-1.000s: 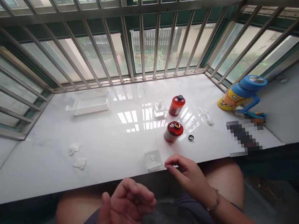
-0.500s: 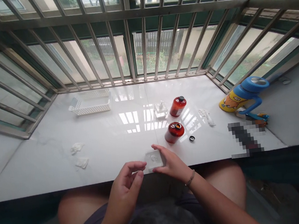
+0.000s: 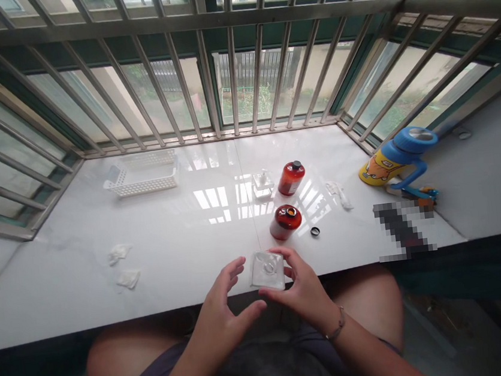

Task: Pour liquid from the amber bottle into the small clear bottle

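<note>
The clear plastic box (image 3: 266,270) sits in the curled fingers of the right hand (image 3: 302,290). The left hand (image 3: 221,303) is open, its fingers just beside the box, not holding it.

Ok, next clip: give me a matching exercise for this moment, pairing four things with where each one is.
Things:
1. Clear square plastic case
2. White lattice plastic basket
3. Red bottle with black cap
4. Small black bottle cap

Places:
A. Far left on the white sill
B. Just right of the uncapped red bottle
C. Held in the right hand
D. Standing behind the uncapped bottle

Pairs: 1-C, 2-A, 3-D, 4-B
</note>
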Tool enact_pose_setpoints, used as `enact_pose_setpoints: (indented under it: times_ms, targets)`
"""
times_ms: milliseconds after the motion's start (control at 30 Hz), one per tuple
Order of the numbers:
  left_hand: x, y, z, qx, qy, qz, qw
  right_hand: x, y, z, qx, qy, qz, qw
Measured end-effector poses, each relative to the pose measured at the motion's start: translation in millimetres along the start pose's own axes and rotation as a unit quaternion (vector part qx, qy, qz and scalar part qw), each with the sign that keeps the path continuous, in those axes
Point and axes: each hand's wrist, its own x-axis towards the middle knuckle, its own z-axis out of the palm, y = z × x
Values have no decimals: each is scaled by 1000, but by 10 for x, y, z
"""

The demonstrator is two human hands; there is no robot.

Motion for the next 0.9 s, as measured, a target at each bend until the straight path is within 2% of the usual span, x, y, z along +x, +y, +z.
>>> enact_pose_setpoints:
  times_ms: [133, 300, 400, 567, 900]
  targets:
    - [46, 63, 156, -43, -38, 14, 998, -106, -114, -79, -20, 30, -29, 999]
    - [124, 221, 357, -100, -73, 35, 992, -188, -135, -141, -74, 87, -82, 990]
    - [132, 287, 480, -98, -53, 34, 993, -216, -119, -108, -71, 120, -84, 987]
    - [94, 335, 612, -46, 2, 0, 999, -248, -79, -13, -58, 141, -93, 984]
    - [99, 421, 610, -35, 17, -11, 999, -260, -62, 61, -35, 146, -121, 981]
